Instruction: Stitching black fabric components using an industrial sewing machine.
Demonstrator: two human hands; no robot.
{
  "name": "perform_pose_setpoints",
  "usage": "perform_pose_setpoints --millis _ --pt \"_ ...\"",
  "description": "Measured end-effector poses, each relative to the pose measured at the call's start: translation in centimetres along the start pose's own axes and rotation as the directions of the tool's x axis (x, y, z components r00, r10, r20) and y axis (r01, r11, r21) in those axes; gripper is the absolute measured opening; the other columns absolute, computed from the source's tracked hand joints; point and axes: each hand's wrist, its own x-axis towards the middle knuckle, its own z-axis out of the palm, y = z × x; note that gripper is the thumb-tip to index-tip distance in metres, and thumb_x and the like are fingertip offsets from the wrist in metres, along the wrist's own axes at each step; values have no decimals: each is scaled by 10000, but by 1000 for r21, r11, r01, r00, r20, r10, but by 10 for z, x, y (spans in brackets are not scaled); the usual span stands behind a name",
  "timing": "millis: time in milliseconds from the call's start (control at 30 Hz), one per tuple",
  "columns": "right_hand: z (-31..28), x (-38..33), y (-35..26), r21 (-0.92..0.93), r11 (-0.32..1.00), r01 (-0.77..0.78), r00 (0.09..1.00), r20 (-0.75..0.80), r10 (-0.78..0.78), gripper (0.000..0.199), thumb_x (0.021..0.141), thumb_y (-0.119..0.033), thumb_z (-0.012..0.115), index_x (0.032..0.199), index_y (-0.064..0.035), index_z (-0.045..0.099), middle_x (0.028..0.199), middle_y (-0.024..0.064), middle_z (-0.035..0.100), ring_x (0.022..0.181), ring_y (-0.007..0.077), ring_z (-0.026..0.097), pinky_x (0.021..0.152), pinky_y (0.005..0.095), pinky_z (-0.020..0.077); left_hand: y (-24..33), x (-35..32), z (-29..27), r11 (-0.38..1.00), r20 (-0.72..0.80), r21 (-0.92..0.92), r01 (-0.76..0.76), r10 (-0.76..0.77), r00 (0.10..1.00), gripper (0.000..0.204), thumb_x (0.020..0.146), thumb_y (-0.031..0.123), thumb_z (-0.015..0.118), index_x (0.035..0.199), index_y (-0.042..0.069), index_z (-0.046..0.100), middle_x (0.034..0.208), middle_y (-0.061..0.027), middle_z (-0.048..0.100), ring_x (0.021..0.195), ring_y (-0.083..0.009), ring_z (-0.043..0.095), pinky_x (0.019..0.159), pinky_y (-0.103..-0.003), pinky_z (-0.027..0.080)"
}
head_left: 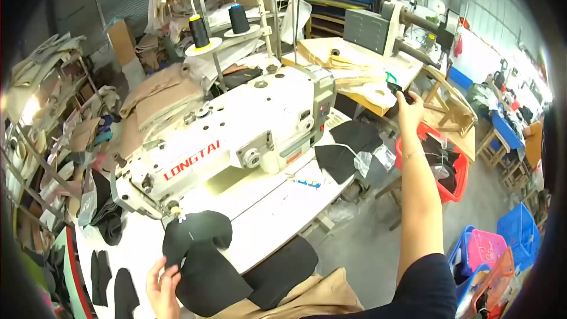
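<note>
At the lower left, my left hand [162,290] has its fingers loosely apart at the edge of a curved black fabric piece [209,280]. That piece lies partly under the needle end of a white sewing machine [230,124] and hangs over the table's front edge. My right arm stretches far out to the right. Its hand [410,111] pinches a small black object [394,87] beside a green-edged item and a white roll [378,94] on the side table; the object's kind is too small to tell. Another black piece [283,272] lies over brown cloth near my lap.
Black fabric [348,147] with clear plastic lies at the machine table's right end. A red basket [460,171] of dark pieces stands below my right forearm. Blue crates [520,233] sit on the floor at right. Two thread cones [199,31] stand behind the machine.
</note>
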Motion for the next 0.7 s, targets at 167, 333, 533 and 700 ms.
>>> perform_pose_setpoints --millis 167,333,533,700 --pt "63 2 4 -293 951 96 995 63 -80 488 677 -341 778 1010 -5 661 902 233 665 876 400 634 805 441 489 -3 -48 -8 992 -268 -71 105 -120 956 366 894 77 567 1239 -29 502 1215 -148 555 1014 -227 618 850 -319 512" --pt "74 63 76 -401 881 252 959 228 -171 675 677 -526 763 981 65 647 909 267 667 905 414 645 800 460 503 -22 -19 -5 960 -26 158 -230 237 971 312 817 -25 654 1124 18 612 1104 -97 615 1017 -188 610 850 -289 508" --pt "18 -115 -100 267 872 410 832 282 -477 508 867 -232 676 1268 36 515 1287 210 518 1175 314 509 1000 386 394 -4 -29 0 647 308 600 -470 356 882 375 762 65 735 1122 44 631 1167 -114 612 1079 -294 586 928 -371 471" --pt "-63 -332 -203 767 541 345 62 557 -828 806 643 -39 765 1363 -30 402 1378 189 440 1280 371 420 1052 459 336 -23 25 -4 469 415 651 -596 437 798 397 764 79 710 1146 51 606 1192 -117 588 1151 -312 533 964 -390 449"
